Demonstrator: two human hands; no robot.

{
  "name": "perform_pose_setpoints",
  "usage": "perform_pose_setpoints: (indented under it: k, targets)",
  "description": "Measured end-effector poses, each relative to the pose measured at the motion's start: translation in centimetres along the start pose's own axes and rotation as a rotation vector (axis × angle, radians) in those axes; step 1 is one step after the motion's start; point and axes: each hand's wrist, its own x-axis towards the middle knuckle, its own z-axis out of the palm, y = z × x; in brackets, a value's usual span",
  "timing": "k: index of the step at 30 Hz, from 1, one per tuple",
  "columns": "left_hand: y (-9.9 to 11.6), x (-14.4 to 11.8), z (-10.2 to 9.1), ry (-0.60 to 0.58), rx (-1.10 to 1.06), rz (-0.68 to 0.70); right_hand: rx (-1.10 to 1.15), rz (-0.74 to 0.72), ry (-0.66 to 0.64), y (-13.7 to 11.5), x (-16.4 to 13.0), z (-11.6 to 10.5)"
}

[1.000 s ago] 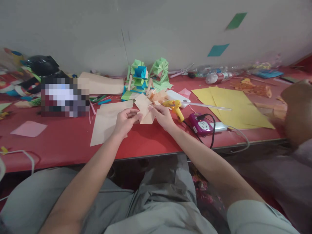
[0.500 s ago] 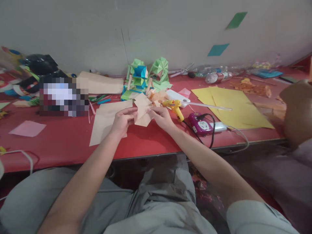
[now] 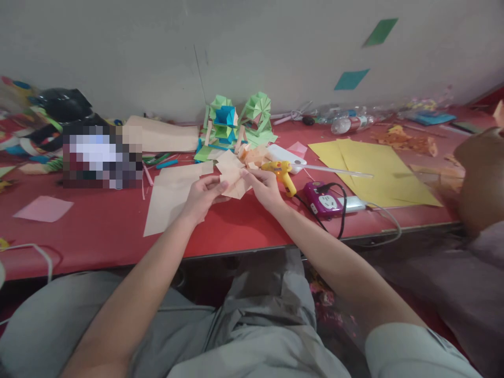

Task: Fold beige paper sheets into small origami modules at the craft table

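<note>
Beige folded paper, creased, angular, pinched between left hand and right hand, fingers closed on edges, above red table.

Both arms are bare and reach forward from the bottom of the view, coming closer together as they go. The left hand is at the end of the left arm, with its fingers curled in and its thumb pointing to the right. The right hand sits just beside it, a bit higher, with the back of the hand facing up and its fingers bent toward the left hand. The fingertips of both hands nearly meet, pinching tight. Both wrists are straight. The knees, in grey, show down low.
</note>
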Motion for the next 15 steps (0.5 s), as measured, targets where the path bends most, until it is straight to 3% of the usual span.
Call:
perform_pose_setpoints:
  k: [15]
  targets:
    - [-0.28, 0.14, 0.03, 0.071, -0.011, -0.016, 0.033, -0.014, 0.025, 0.48, 0.23, 0.07]
